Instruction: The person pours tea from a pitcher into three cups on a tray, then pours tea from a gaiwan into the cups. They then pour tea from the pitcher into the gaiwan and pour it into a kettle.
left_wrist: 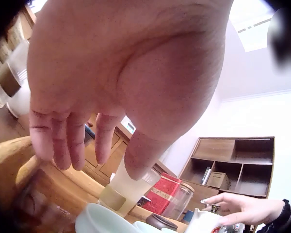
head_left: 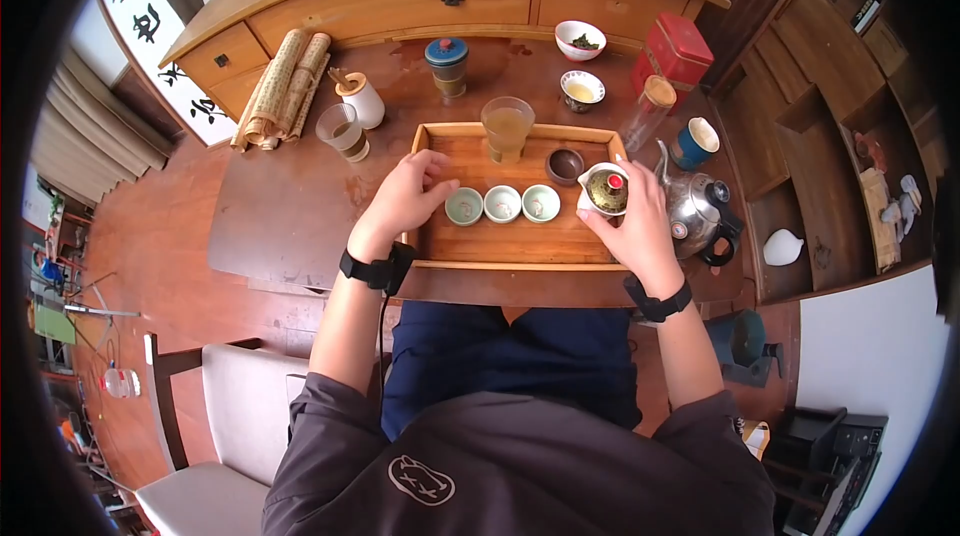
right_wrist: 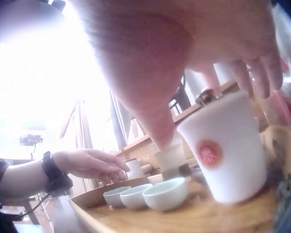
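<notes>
Above the left edge of the wooden tray (head_left: 520,265), my left hand (head_left: 405,194) hangs with loose fingers and holds nothing. Its thumb is close to the leftmost of three pale green teacups (head_left: 464,206), which stand in a row. On the tray's right side is a white spouted tea vessel (right_wrist: 228,160) with a red emblem and a gold lid (head_left: 604,198) with a red knob. My right hand (head_left: 640,221) spans its rim, thumb at the near left side and mostly straight fingers at the far side. The vessel's base is low at the tray surface.
A glass pitcher of tea (head_left: 508,131) and a dark brown cup (head_left: 564,166) are behind the teacups. Close by the right hand stand a steel kettle (head_left: 695,206) and a glass jar (head_left: 645,121). Another glass (head_left: 343,133) is left of the tray.
</notes>
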`<action>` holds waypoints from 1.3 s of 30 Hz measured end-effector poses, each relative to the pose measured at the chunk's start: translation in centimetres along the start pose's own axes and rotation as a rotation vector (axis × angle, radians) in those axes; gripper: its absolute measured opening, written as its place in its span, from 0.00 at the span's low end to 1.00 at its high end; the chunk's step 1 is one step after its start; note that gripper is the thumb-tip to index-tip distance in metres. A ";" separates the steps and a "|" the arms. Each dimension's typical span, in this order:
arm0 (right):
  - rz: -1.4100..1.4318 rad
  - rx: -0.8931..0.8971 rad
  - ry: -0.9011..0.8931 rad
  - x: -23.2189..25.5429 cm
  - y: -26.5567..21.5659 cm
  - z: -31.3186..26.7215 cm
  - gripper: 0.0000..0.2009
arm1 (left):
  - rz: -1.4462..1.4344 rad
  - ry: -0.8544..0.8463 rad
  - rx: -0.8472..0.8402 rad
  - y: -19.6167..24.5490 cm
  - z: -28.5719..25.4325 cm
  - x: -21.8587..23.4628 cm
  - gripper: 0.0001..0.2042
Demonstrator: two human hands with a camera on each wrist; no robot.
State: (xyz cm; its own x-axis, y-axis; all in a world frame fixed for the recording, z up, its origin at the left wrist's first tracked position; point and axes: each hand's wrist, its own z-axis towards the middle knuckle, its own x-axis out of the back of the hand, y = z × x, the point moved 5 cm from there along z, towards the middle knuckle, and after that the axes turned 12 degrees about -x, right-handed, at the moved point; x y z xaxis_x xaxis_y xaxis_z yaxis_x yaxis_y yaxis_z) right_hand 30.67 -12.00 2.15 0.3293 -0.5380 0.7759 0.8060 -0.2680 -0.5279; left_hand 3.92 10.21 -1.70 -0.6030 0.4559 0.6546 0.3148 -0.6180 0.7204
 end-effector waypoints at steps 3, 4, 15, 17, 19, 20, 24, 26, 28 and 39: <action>0.162 -0.052 -0.048 -1.4 1.7 -0.5 0.37 | -0.055 0.001 0.048 -0.5 0.5 -0.4 0.20; 0.263 -0.055 -0.062 -1.7 2.0 -0.6 0.38 | -0.071 -0.015 0.089 -0.7 0.5 -0.6 0.19; 0.339 -0.022 -0.046 -2.1 1.4 0.5 0.27 | -0.144 0.034 0.113 -2.2 0.9 -0.5 0.15; 0.427 -0.016 -0.047 -2.0 0.5 0.6 0.27 | -0.151 0.027 0.120 -2.1 0.8 -0.5 0.15; 0.395 0.026 -0.039 -1.9 -0.8 0.9 0.28 | -0.145 0.023 0.118 -2.1 0.8 -0.6 0.15; 0.363 0.070 -0.028 -1.8 -1.7 1.0 0.28 | -0.146 0.023 0.121 -2.1 0.9 -0.6 0.15; 0.373 0.144 -0.074 -2.4 -4.4 1.5 0.28 | -0.140 0.018 0.131 -2.0 0.9 -0.4 0.16; 0.403 0.143 -0.097 -3.2 -5.1 1.8 0.28 | -0.138 0.020 0.140 -2.0 0.8 -0.2 0.16; 0.367 0.182 -0.145 -3.5 -6.3 2.0 0.28 | -0.127 0.004 0.135 -1.7 0.8 -0.2 0.15; 0.290 0.292 -0.238 -5.4 -8.3 2.3 0.28 | -0.175 0.011 0.157 -2.1 0.7 -0.3 0.14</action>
State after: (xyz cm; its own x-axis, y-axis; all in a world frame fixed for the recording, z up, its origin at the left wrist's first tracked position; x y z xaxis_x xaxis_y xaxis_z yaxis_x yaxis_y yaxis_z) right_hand 23.30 -5.02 3.16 0.6370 -0.3502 0.6867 0.7577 0.1203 -0.6414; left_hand 4.00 11.83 -3.24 -0.6662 0.5400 0.5143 0.3143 -0.4221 0.8504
